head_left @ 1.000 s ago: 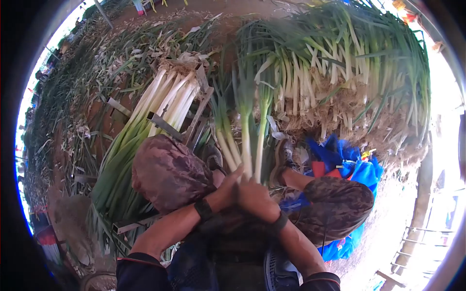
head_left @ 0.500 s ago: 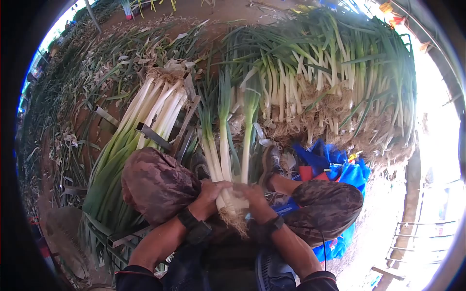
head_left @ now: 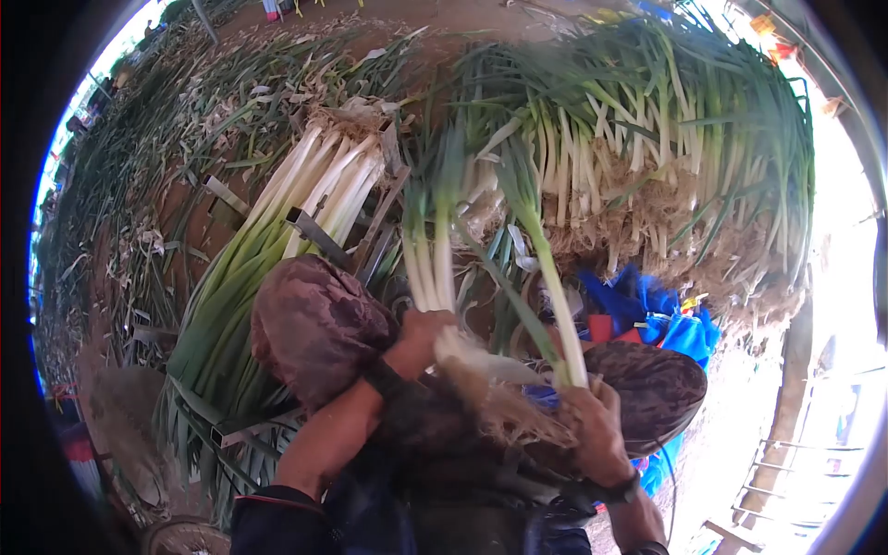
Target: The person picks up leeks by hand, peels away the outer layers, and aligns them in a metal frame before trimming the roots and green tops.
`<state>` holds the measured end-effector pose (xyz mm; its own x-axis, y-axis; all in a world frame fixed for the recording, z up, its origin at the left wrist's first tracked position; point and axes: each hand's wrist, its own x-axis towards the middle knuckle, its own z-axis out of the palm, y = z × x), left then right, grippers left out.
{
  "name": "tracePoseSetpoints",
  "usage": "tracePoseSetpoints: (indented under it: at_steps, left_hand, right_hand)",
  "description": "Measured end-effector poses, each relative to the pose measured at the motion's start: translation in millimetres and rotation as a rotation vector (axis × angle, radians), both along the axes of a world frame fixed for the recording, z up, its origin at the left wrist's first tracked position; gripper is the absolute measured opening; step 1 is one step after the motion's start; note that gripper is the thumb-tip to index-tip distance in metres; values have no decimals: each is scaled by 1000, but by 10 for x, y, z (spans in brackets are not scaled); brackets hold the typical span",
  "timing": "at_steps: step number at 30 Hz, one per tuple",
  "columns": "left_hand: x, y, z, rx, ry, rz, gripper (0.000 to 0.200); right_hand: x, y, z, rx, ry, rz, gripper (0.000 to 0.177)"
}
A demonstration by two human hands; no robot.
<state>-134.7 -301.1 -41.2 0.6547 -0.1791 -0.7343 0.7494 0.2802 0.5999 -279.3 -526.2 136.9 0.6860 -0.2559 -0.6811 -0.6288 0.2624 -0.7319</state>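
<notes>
Closed around the white stems of a few green onions (head_left: 432,264) is my left hand (head_left: 425,340), between the knees. Their leaves point away from me, and the hairy roots (head_left: 523,412) hang toward my lap, smeared by motion. My right hand (head_left: 597,430) is apart from the left, near the right knee, with its fingers closed on the lower end of a pale onion stalk (head_left: 561,305). A green leaf splits off beside that stalk just above the fingers. Part of the right hand's grip is hidden.
A thick bundle of green onions (head_left: 319,185) lies in a metal frame (head_left: 319,239) at my left. A big heap of onions with roots (head_left: 638,139) fills the back right. Blue cloth or bags (head_left: 684,333) lie by the right knee. Leaf scraps (head_left: 231,120) cover the left ground.
My right hand has moved right and down, away from the left, with one stalk now leaning that way. The left hand keeps its hold, slightly higher. The roots have swung right.
</notes>
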Motion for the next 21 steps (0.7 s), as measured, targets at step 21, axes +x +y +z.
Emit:
tracePoseSetpoints:
  at_steps: [21]
  left_hand:
    - [-297, 410, 1222, 19, -612, -402, 13]
  right_hand:
    - [1393, -2059, -742, -181, -415, -39, 25]
